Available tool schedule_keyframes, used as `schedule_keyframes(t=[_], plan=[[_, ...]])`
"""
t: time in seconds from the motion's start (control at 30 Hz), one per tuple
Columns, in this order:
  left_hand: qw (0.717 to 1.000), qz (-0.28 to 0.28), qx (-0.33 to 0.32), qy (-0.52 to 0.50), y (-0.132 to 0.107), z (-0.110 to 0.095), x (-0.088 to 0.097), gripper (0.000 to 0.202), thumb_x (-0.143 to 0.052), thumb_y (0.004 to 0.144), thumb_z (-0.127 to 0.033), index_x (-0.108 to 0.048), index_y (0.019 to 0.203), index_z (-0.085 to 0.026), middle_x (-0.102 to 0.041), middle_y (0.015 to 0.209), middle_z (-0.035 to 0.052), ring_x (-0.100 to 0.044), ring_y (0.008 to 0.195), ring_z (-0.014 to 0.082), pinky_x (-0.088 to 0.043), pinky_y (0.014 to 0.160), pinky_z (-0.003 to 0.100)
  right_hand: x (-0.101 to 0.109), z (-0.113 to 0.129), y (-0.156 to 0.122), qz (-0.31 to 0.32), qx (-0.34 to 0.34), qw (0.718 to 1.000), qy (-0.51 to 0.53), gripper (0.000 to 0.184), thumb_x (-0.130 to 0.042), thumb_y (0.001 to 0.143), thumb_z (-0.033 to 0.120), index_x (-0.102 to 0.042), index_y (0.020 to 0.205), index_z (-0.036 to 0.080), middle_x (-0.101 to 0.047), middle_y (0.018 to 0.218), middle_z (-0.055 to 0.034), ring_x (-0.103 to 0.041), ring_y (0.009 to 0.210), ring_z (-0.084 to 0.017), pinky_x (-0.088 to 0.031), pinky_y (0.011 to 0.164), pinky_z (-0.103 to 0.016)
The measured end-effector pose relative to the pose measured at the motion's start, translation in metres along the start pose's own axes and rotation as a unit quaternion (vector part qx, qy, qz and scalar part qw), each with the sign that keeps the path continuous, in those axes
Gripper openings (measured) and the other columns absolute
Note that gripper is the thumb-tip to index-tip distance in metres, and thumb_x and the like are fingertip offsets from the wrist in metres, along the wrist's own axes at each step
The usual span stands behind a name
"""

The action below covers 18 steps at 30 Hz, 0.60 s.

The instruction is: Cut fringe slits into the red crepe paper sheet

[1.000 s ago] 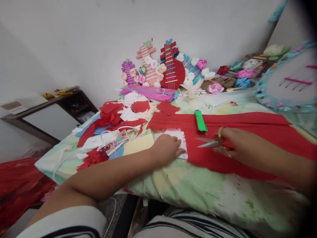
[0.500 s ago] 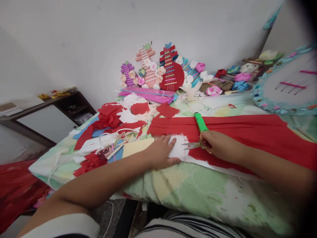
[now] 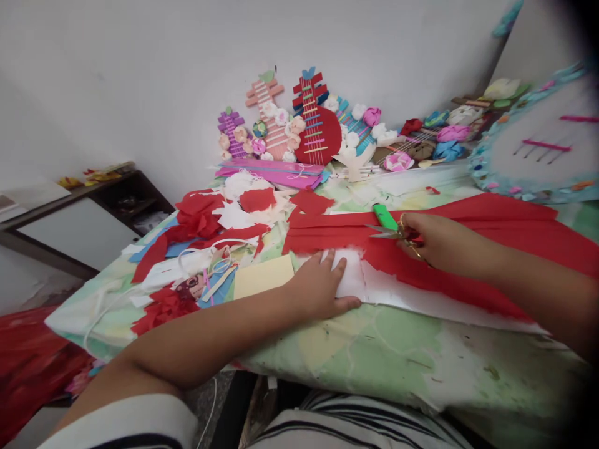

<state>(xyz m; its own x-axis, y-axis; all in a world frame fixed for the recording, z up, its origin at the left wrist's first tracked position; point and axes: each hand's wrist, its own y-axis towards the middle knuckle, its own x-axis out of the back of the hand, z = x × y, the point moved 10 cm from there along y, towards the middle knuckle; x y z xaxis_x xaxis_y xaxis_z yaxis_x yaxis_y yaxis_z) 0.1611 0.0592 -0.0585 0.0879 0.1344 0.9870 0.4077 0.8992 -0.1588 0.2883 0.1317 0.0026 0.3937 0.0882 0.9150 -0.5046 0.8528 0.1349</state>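
Note:
My left hand (image 3: 322, 284) lies flat with fingers spread, pressing on a white sheet (image 3: 370, 282) near the table's front edge. In my right hand (image 3: 430, 240) is a pair of gold-handled scissors (image 3: 386, 233), blades pointing left and slightly apart. The blades are over a long piece of red crepe paper (image 3: 472, 274), which partly covers the white sheet. Just behind the blades lies a bright green roll-shaped object (image 3: 384, 216); whether my right hand touches it I cannot tell. A cream paper pad (image 3: 262, 277) rests beside my left wrist.
Scraps of red paper (image 3: 199, 215) and white cord (image 3: 219, 246) clutter the left of the table. Paper-flower lute models (image 3: 319, 137) lean on the wall behind. A decorated panel with a blue border (image 3: 538, 149) stands at right. A low cabinet (image 3: 84, 231) is at far left.
My right hand has moved the scissors away from me and to the right, from the white sheet onto the red paper. The left hand has slid slightly right, still flat.

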Motion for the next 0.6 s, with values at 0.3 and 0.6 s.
schedule_keyframes(t=[0.3,0.6], plan=[[0.998,-0.014,-0.005,-0.055,-0.002,0.001,0.011,0.077,-0.041,0.076,-0.061,-0.033,0.130,-0.008,-0.031,0.136,0.0208,-0.028,0.123,0.0371,-0.027,0.096,0.045,-0.011,0.012,-0.008,0.059,0.030,0.998,0.008,0.005,-0.048,0.067,0.019,-0.045,0.072,0.020,-0.054,0.070,-0.0014,-0.049,0.061,-0.013,-0.038,0.054,-0.023],[0.978,-0.034,0.081,-0.188,0.002,0.011,0.029,0.046,-0.029,0.084,-0.054,-0.062,0.083,-0.021,-0.066,0.080,0.0024,-0.060,0.071,0.0159,-0.043,0.057,0.024,-0.027,0.017,-0.077,0.047,-0.154,0.901,0.403,0.050,-0.035,0.071,0.067,-0.049,0.065,0.019,-0.050,0.062,-0.0023,-0.050,0.054,-0.014,-0.043,0.049,-0.028]])
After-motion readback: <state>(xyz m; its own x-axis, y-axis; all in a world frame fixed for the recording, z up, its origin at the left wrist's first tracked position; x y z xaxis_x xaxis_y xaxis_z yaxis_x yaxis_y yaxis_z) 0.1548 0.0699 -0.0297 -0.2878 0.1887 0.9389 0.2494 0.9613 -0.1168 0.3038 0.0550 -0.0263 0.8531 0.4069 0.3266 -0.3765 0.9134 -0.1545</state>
